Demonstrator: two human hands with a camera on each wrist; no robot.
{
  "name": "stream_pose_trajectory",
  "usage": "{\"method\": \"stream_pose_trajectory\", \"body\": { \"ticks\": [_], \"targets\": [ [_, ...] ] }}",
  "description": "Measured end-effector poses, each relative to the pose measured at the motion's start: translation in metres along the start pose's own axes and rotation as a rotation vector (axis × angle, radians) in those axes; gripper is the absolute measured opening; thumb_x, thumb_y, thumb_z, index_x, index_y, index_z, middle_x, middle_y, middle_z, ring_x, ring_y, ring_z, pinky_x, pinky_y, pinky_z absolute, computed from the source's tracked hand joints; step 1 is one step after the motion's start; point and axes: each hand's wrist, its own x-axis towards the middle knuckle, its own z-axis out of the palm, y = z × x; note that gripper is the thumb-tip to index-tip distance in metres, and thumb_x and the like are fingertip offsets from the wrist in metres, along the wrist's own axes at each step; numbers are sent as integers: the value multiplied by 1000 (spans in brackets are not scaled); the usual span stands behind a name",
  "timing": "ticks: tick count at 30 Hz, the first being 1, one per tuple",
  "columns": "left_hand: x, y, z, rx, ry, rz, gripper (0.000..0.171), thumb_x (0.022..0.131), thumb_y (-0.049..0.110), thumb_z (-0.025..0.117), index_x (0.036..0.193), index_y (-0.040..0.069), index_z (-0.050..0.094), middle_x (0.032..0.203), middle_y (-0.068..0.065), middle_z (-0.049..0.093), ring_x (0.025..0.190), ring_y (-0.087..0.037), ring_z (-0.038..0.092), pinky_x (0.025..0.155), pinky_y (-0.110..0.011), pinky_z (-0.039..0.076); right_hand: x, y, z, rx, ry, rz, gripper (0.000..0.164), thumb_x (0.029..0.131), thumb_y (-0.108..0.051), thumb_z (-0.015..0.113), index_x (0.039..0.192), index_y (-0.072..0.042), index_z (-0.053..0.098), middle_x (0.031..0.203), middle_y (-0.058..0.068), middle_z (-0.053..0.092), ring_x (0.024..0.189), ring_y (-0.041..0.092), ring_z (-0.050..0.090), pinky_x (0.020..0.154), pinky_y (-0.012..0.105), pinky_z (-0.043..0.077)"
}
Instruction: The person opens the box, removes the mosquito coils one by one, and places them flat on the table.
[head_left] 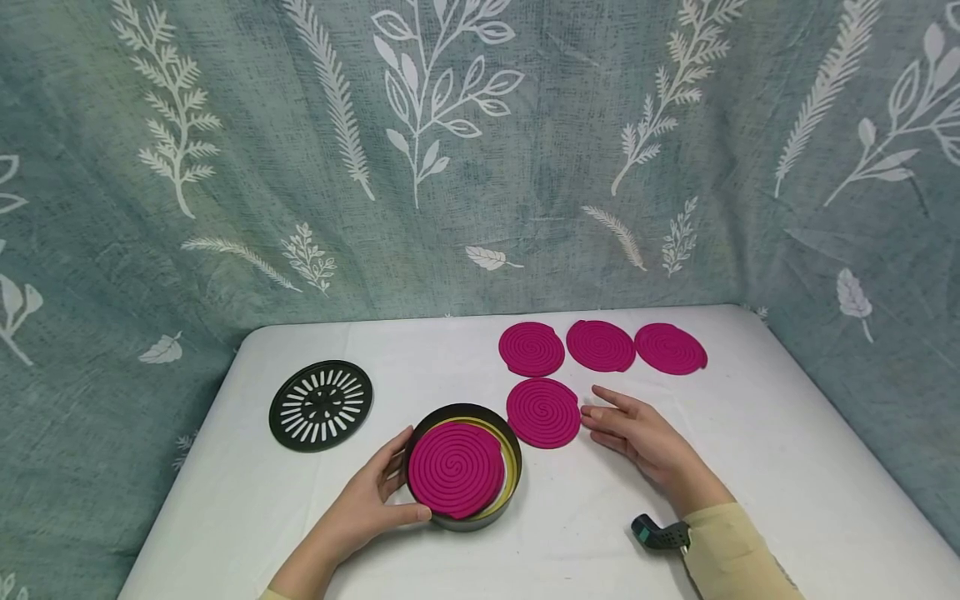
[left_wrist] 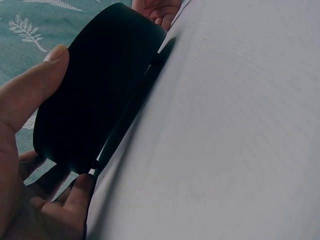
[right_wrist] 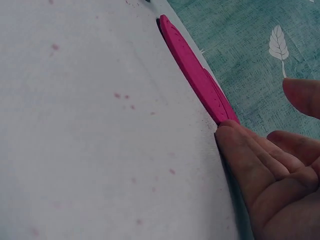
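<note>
A round black coaster holder (head_left: pixel 480 523) with a yellowish inner rim stands on the white table. My left hand (head_left: pixel 375 493) grips its left side, thumb at the front and fingers behind; the left wrist view shows the holder's dark outer wall (left_wrist: pixel 95 85) between thumb and fingers. One magenta spiral coaster (head_left: pixel 456 468) lies in the holder, off to the left, leaving part of the rim showing at right. Another magenta coaster (head_left: pixel 543 412) lies flat behind and to the right. At its right edge is my right hand (head_left: pixel 637 435), fingers loosely extended, fingertips at or touching the rim.
Three more magenta coasters, the left one (head_left: pixel 532 349), the middle one (head_left: pixel 601 346) and the right one (head_left: pixel 671 348), lie in a row near the table's back edge. A black slotted disc (head_left: pixel 321 406) lies at left. A patterned green curtain (head_left: pixel 480 250) hangs behind the table.
</note>
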Motion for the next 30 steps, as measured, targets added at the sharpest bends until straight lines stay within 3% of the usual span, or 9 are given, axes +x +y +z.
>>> {"method": "stream_pose_trajectory", "body": {
  "ticks": [20,30],
  "targets": [
    [1,-1,0,-3,1,2,110,65,17,94,155,23,31,156,-3,34,141,-23,36,111,-21,37,-26,-1,2,159,-105,-15,70,101,-15,57,157,-2,17,151,29,34,130,32,50,106,40,47],
    [1,-1,0,8,3,-6,112,64,17,95,156,21,30,156,-3,33,141,-23,36,110,-21,37,-35,-5,13,153,-148,-85,66,103,-11,54,155,3,17,150,34,32,132,40,44,105,42,46]
  ]
}}
